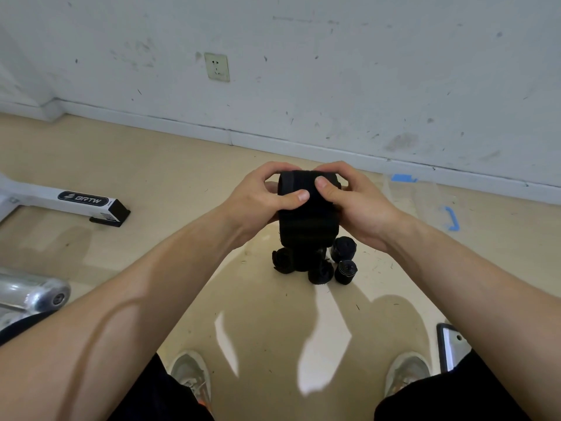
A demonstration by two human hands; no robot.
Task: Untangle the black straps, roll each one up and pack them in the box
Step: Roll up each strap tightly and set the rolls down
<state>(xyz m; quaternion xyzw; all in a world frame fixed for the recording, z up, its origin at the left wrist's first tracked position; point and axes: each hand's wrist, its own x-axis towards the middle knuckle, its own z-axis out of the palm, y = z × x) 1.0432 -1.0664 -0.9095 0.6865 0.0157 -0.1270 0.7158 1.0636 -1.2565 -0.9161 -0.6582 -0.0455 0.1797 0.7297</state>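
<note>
A wide black strap point(308, 217) is held up in front of me, its top wound into a roll and its loose end hanging down. My left hand point(258, 202) grips the roll's left side, thumb pressed on the front. My right hand point(352, 202) grips the right side, thumb on the front as well. On the floor below lie several rolled black straps point(344, 259), partly hidden behind the hanging end. A clear plastic box point(425, 202) with blue latches sits on the floor to the right.
A white metal frame foot point(76, 202) labelled BRTW lies on the floor at left, with a chrome part point(33, 293) below it. A phone point(452, 347) rests by my right knee. My shoes point(191, 375) are near the bottom edge. The wall with a socket point(217, 66) is ahead.
</note>
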